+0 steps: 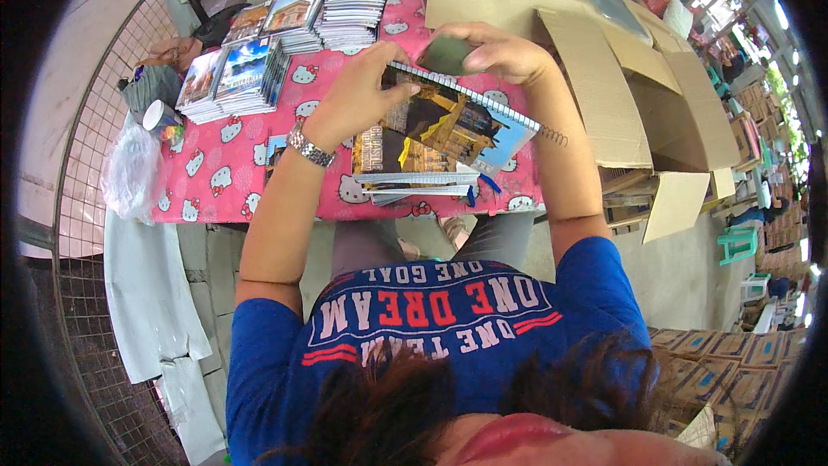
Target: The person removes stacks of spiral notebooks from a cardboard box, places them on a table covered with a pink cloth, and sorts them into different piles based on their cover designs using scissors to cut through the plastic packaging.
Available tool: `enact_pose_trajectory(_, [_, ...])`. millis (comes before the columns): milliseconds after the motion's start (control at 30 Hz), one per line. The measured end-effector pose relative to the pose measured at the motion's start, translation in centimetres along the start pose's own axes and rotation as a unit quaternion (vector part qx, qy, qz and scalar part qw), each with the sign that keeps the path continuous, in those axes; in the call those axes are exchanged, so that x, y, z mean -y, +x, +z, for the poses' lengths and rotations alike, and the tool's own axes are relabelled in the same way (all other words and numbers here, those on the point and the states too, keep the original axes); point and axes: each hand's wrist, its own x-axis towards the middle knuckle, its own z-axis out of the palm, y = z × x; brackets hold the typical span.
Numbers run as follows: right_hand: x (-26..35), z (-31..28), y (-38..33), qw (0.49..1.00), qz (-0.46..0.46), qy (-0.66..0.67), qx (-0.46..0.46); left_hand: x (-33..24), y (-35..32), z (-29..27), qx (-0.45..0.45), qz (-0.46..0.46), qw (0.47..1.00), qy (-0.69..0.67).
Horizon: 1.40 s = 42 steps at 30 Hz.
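My left hand [369, 91], with a metal-band watch at the wrist, pinches the upper left corner of a spiral notebook [457, 125]. Its cover shows a lit building and blue sky, and it is tilted over similar notebooks [379, 154] on the table. A coil of wire [555, 135] sticks out past the right end of its bound edge. Just above that edge, my right hand [513, 53] is closed on a dark olive-green, rounded flat object [446, 55]; its kind is unclear. Two dark blue ribbon-like ends [489, 183] poke out beside the lower notebooks.
A pink cartoon-print cloth [332, 185] covers the table. Several notebook stacks [354, 4] stand at the far left, near a paper cup [162, 117] and a clear plastic bag [131, 168]. An open cardboard box [604, 112] stands at right; wire mesh [82, 103] runs along the left.
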Motion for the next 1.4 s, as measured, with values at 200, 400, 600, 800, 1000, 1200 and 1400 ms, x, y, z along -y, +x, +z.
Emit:
enact_pose_trajectory(200, [-4.8, -1.0, -0.1, 0.956, 0.128, -0.225, -0.142, -0.1, -0.8, -0.3, -0.018, -0.039, 0.999, 0.005])
enact_pose_trajectory(400, [-32.2, -5.5, -10.0, 0.850, 0.134, -0.088, -0.501, -0.8, -0.5, 1.0, -0.095, -0.188, 0.959, -0.191])
enact_pose_trajectory(600, [-31.6, 12.4, -10.8, 0.632, 0.176, -0.553, -0.513, -0.2, -3.1, 2.2, -0.205, -0.201, 0.938, -0.195])
enact_pose_trajectory(800, [-30.0, 14.0, -16.1, 0.704, 0.208, -0.460, -0.499, -1.2, -3.0, 2.5, -0.202, -0.203, 0.941, -0.178])
enact_pose_trajectory(1000, [-10.9, 14.2, -10.3, 0.771, -0.076, -0.348, -0.528, -0.9, -3.7, 3.9, -0.266, -0.164, 0.927, -0.206])
enact_pose_trajectory(1200, [-3.8, 16.3, -4.0, 0.788, -0.153, -0.433, -0.411, -0.9, -4.3, 4.7, -0.277, -0.129, 0.933, -0.191])
enact_pose_trajectory(1400, [-3.7, 15.8, -3.8, 0.861, -0.108, -0.331, -0.372, -1.4, -4.8, 4.2, -0.271, -0.119, 0.942, -0.158])
